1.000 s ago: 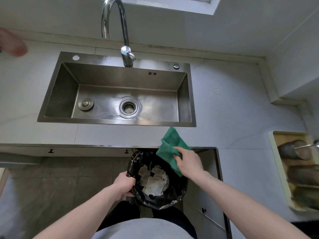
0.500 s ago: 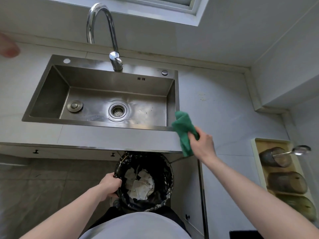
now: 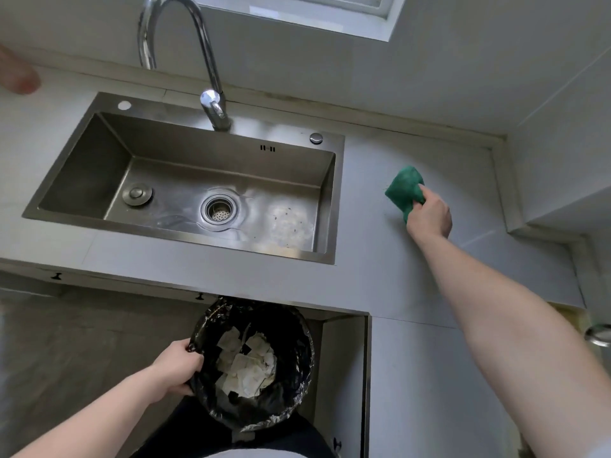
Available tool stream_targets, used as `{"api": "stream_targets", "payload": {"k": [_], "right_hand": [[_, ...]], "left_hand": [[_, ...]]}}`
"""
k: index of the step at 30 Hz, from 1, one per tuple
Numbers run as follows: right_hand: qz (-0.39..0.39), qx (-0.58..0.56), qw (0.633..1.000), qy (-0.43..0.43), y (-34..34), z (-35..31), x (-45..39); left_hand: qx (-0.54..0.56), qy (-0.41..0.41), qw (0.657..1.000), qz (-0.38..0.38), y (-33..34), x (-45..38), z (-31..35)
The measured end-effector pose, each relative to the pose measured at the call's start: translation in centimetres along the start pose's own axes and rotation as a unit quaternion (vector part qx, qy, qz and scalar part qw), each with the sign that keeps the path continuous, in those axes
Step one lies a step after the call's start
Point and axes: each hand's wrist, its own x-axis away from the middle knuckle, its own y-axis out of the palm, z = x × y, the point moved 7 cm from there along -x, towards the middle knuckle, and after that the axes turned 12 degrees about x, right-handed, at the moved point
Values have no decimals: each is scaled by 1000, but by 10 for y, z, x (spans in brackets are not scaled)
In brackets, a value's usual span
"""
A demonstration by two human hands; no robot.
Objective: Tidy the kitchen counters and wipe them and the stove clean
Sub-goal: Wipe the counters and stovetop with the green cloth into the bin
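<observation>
A: Green cloth (image 3: 404, 190) is bunched in the right hand (image 3: 429, 217), right of centre in the frame. The fingers curl round it and it sits down against the pale grey tabletop (image 3: 380, 276), well to the right of the sink (image 3: 185, 190).

B: And the left hand (image 3: 177, 371)?

A: Lower centre of the frame, below the tabletop's front edge. It grips the rim of a round bin with a black liner (image 3: 254, 365), fingers wrapped over the edge. Crumpled white paper scraps (image 3: 246, 365) lie inside.

B: What is around the cloth?

A: Bare tabletop on all sides. Behind it, a raised strip runs along the wall (image 3: 463, 77) and turns the corner at the right of the frame. The right forearm crosses the tabletop from the lower right and hides part of it.

B: And the sink?

A: Steel, set in the tabletop at centre left. A curved chrome tap (image 3: 211, 107) stands on its back rim, arching to the top of the frame. In the basin there is a strainer drain (image 3: 219, 209) in the middle, a round plug (image 3: 137, 194) to its left, and a whitish speckled patch (image 3: 291, 223) to its right. A small round button (image 3: 316, 138) sits on the back right rim.

B: Anything at the edges?

A: A blurred pinkish shape (image 3: 18, 76) at the upper left; I cannot tell what it is. A metal object (image 3: 599, 335) shows at the right edge, mostly cut off. A window frame (image 3: 330, 11) lies along the top.
</observation>
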Motion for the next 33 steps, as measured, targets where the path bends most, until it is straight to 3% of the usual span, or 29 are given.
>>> {"api": "stream_targets", "payload": {"k": [8,14,33], "right_hand": [[-9,64,998,-20,31,-11,-62],[-80,45,995,-33,75,-16,-60],[-181,50,965,-184,77,-23,114]], "left_hand": [[-24,-16,1000,2,3,-7,4],[-6,-25,1000,1,3,-7,2],[5,-9,999,-32,49,1,5]]}}
